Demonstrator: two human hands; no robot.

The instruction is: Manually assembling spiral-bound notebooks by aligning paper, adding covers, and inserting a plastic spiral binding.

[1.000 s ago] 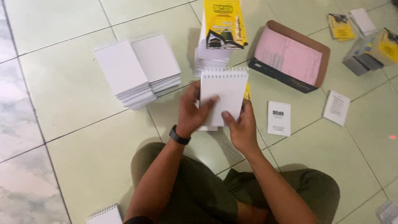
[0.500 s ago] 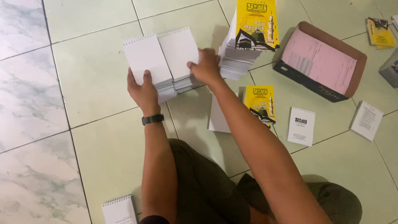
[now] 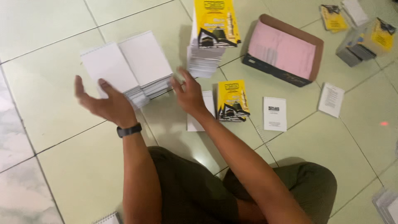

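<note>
Two side-by-side stacks of white spiral-bound notepads lie on the tiled floor in front of me. My left hand hovers just near the left stack's front edge, palm up, fingers spread, holding nothing. My right hand is open too, fingers apart, just right of the stacks and above a flat white sheet. A small yellow-and-black booklet lies right beside that hand. A black watch sits on my left wrist.
A tall pile of booklets with a yellow cover stands behind my right hand. A brown box lid with pink paper lies to the right. Small white leaflets and more yellow booklets are scattered around.
One second ago both hands held a white notepad. They set it on the stacks, and now both hands have pulled back from the stacks, open.
</note>
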